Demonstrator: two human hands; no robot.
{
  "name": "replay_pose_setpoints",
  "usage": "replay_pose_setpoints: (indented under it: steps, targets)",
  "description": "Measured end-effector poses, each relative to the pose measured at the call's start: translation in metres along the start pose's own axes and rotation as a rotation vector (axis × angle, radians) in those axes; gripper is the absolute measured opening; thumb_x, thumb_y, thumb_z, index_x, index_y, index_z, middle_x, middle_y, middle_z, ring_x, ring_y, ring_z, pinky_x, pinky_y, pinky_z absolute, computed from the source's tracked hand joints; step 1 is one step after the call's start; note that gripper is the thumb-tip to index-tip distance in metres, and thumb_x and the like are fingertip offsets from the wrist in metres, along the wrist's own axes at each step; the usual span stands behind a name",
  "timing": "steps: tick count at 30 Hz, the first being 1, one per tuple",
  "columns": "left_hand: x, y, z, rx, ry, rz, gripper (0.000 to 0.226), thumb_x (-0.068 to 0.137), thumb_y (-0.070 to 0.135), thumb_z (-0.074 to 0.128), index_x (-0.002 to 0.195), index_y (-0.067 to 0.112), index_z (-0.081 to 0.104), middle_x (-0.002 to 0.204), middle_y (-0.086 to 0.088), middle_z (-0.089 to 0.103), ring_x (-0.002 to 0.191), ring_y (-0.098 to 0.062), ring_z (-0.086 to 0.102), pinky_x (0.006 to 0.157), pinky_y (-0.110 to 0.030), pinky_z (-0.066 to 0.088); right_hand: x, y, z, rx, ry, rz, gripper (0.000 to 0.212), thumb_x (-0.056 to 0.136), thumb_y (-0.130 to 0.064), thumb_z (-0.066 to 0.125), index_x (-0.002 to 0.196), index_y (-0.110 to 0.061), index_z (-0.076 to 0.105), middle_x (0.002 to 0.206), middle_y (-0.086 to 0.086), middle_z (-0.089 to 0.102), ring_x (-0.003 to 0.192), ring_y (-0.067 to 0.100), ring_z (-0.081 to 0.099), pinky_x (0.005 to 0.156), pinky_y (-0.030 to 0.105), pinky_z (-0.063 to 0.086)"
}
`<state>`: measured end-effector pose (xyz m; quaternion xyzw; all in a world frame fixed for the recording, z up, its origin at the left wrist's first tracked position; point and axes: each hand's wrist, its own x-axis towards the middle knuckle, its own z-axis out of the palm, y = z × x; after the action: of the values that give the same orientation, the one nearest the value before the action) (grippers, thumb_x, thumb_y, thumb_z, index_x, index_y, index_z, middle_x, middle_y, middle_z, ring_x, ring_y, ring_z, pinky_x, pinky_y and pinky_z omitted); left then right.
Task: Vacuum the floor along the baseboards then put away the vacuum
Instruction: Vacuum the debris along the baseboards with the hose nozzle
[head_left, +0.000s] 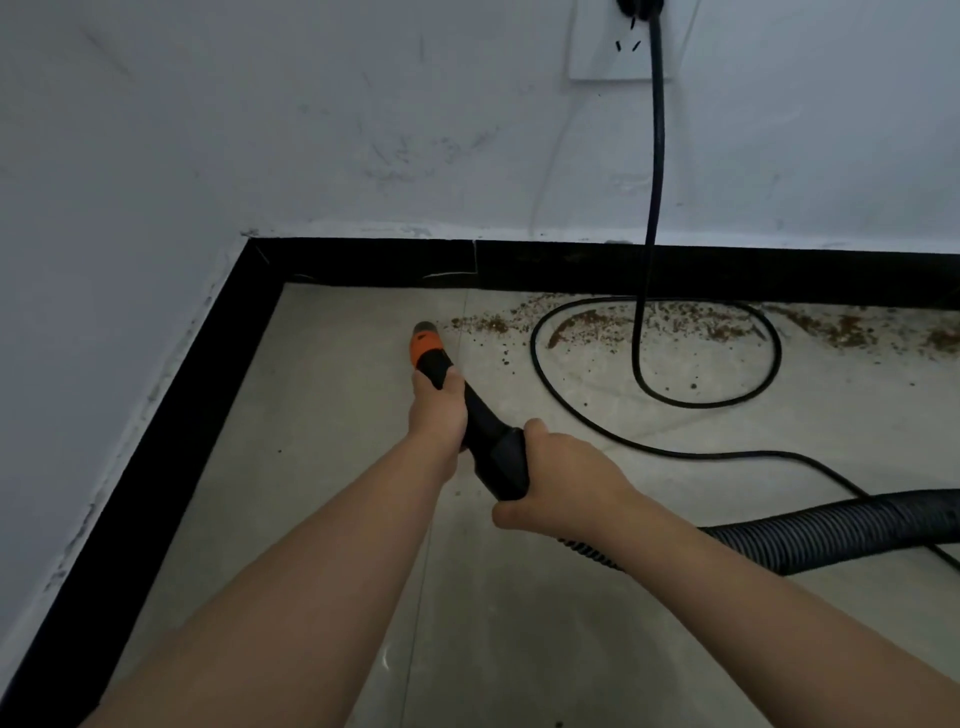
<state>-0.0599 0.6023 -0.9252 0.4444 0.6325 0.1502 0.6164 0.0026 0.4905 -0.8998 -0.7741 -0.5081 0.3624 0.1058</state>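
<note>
Item: vacuum nozzle (434, 353), black with an orange tip, pointed at the floor (332, 467) near the room corner, tip just short of the debris

Hands: left hand (439, 415) wrapped around the nozzle close behind the orange tip; right hand (550, 480) gripping the black handle further back, where the ribbed hose (831, 530) joins and runs off to the right

Debris (623, 319): brown crumbs strewn along the black baseboard (571, 267), from just right of the nozzle tip to the right edge of view; the corner stretch left of the tip looks clean

Power cord (655, 208): hangs from the wall socket (618, 47), loops on the floor directly over the debris, then trails right

Risks, as judged: the cord loop lies in the nozzle's path, so a sweep rightward may snag it, tug the plug, or push crumbs under it; crumbs inside the loop are likely to be missed unless the cord is shifted; a fast pass may scatter grains away from the baseboard
</note>
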Motion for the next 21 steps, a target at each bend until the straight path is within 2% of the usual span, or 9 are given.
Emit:
replay_pose_setpoints:
  steps: [2, 9, 13, 21]
  targets:
    - [0.002, 0.003, 0.003, 0.000, -0.012, 0.009, 0.056, 0.100, 0.035, 0.035, 0.149, 0.025, 0.012, 0.143, -0.013, 0.037, 0.124, -0.035, 0.043, 0.099, -0.048, 0.043, 0.005, 0.001, -0.001, 0.011, 0.011, 0.016, 0.048, 0.073, -0.038, 0.070, 0.096, -0.018, 0.033, 0.076, -0.010, 0.039, 0.071, 0.014, 0.048, 0.048, 0.023, 0.034]
    - [-0.002, 0.003, 0.011, 0.018, 0.011, 0.028, 0.059, 0.100, 0.034, 0.033, 0.150, 0.023, 0.003, 0.145, -0.013, 0.035, 0.127, -0.034, 0.041, 0.105, -0.047, 0.038, 0.006, 0.010, -0.010, -0.003, -0.020, 0.000, 0.046, 0.072, -0.036, 0.071, 0.093, -0.019, 0.034, 0.076, -0.010, 0.042, 0.062, 0.003, 0.042, 0.048, 0.021, 0.034]
    - [-0.016, 0.001, 0.009, 0.022, 0.156, 0.042, 0.062, 0.100, 0.031, 0.033, 0.150, 0.018, -0.002, 0.139, -0.015, 0.042, 0.121, -0.032, 0.048, 0.099, -0.038, 0.039, 0.007, 0.012, -0.023, -0.009, -0.110, -0.045, 0.045, 0.071, -0.033, 0.073, 0.097, -0.018, 0.039, 0.080, -0.006, 0.048, 0.068, 0.010, 0.050, 0.054, 0.022, 0.040]
    - [-0.038, -0.021, -0.019, -0.104, 0.431, -0.114, 0.061, 0.100, 0.031, 0.033, 0.150, 0.013, 0.002, 0.139, -0.020, 0.040, 0.120, -0.034, 0.047, 0.098, -0.039, 0.038, 0.010, -0.003, -0.018, 0.039, -0.345, -0.146, 0.039, 0.074, -0.022, 0.073, 0.102, -0.021, 0.046, 0.087, -0.007, 0.053, 0.076, 0.006, 0.053, 0.058, 0.015, 0.041]
